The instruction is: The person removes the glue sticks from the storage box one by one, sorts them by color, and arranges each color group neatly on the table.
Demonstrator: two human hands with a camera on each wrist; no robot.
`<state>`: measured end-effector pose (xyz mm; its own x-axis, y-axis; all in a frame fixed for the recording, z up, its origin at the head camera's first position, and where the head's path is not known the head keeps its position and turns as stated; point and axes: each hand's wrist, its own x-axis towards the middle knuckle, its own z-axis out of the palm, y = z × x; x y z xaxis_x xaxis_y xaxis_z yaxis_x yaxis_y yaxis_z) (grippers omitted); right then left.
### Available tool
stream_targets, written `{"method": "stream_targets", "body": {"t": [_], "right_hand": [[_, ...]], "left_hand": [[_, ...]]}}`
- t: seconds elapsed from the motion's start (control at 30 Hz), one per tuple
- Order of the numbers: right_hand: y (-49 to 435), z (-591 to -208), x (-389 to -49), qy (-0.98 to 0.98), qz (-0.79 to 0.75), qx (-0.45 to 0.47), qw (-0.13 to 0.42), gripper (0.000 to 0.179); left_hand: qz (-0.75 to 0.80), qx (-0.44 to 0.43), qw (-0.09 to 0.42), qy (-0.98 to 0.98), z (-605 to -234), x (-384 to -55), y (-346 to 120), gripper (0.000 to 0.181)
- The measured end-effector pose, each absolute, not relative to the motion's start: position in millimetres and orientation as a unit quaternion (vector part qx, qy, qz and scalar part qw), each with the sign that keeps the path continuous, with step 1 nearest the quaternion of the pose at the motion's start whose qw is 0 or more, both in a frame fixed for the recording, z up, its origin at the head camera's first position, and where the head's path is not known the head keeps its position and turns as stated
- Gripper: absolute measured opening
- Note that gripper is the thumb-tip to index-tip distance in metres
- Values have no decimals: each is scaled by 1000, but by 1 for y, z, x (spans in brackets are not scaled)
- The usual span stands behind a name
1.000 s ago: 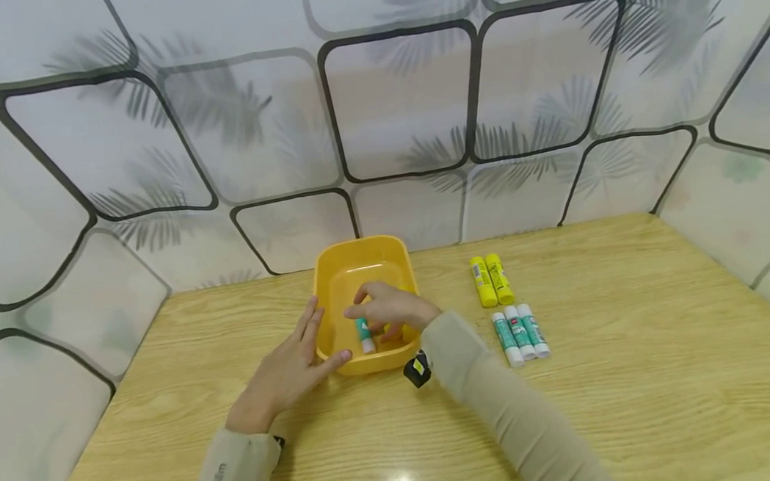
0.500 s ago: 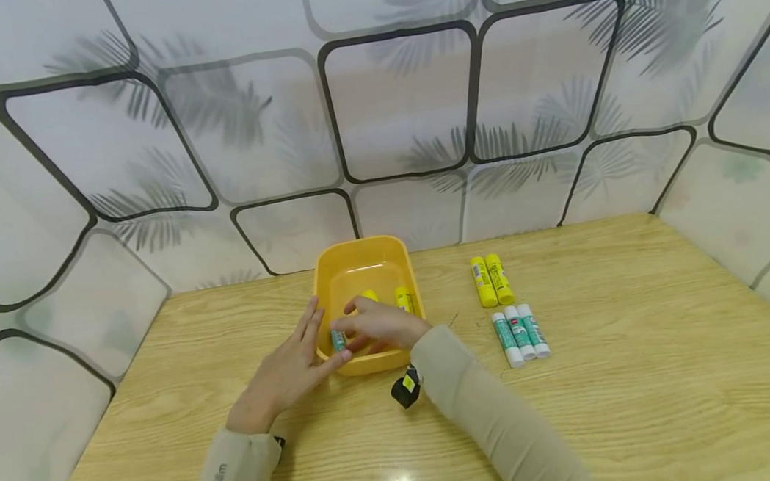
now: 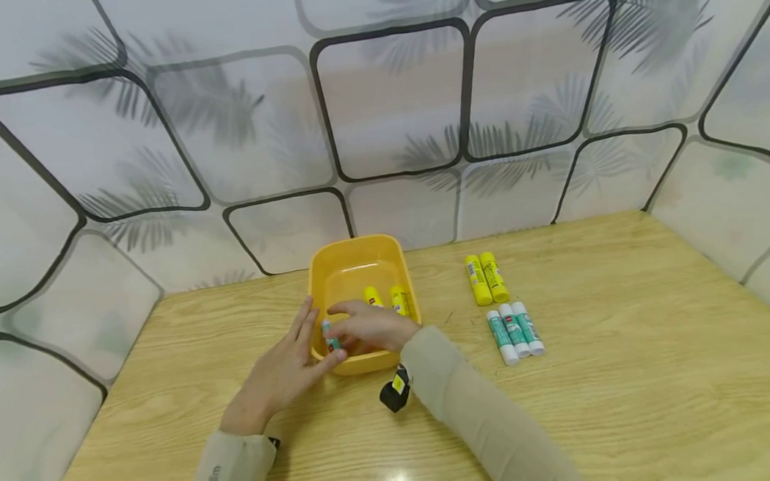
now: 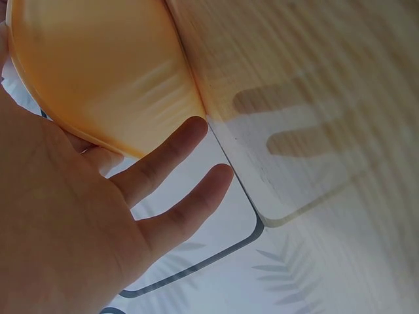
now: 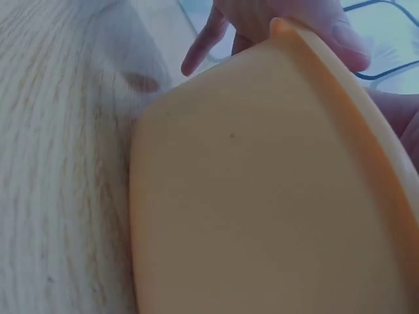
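The left hand (image 3: 279, 379) touches the tub (image 3: 366, 364), fingers spread; the right hand (image 3: 373, 326) is inside it, fingertips at a green glue stick (image 3: 327, 328) on the tub's left side; whether they pinch it, I cannot tell.

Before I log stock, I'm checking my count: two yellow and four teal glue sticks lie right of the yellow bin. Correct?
The teal count is wrong: the head view shows three teal glue sticks there, not four, with the two yellow glue sticks right of the yellow bin.
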<state>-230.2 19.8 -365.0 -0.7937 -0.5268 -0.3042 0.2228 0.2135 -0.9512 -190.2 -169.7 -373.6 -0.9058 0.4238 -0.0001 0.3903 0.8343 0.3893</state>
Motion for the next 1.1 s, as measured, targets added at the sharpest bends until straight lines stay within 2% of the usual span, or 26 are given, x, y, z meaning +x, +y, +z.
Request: {"method": "stream_targets", "body": {"t": [0.23,1.1], "right_hand": [[20,-363,-232,713,-627,-114,294,58],[54,-339,-245,739,-623,-113,232,58]], "left_hand": [[201,209,52,956,-372,-190,-170,94],[190,203,51,959,-373,-190,-170,94]]}}
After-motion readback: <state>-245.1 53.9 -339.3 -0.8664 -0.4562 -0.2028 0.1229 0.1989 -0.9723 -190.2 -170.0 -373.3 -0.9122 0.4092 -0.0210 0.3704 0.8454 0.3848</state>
